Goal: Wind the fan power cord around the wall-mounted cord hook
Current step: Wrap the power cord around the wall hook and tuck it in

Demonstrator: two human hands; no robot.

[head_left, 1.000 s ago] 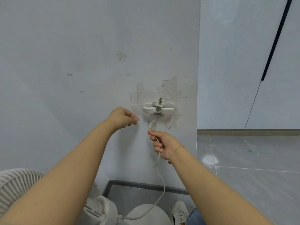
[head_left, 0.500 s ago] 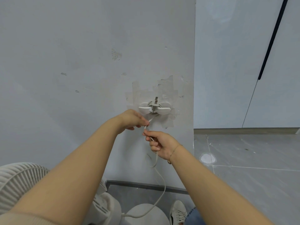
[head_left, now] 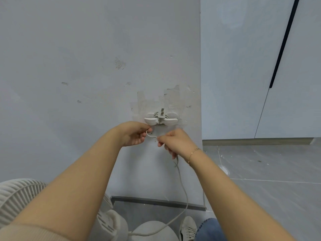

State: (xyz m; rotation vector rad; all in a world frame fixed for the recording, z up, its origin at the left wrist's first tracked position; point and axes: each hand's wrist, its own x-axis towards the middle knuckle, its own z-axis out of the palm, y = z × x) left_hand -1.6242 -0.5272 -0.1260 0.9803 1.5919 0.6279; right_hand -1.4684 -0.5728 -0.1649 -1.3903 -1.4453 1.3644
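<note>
The cord hook point(head_left: 161, 119) sits on the wall point(head_left: 86, 66) over a patch of old tape marks, and a few turns of power cord point(head_left: 182, 185) seem to lie behind its two white wings already. Just below it, the left hand point(head_left: 134, 134) pinches a short bend of cord between thumb and fingers, and the right hand point(head_left: 175, 141) curls round the cord a little further along. From the right hand the cord hangs down the wall and trails to the base of the fan point(head_left: 19, 199) on the floor point(head_left: 260, 180).

The likely trouble is in the pull. The hook looks stuck on rather than screwed, so a sharp tug could peel it off the wall. The slack between the hands is short; if either hand lets go early, the turns already wound could spring loose. Little loose cord is left down to the fan, so winding too tightly may drag or tip the fan.
</note>
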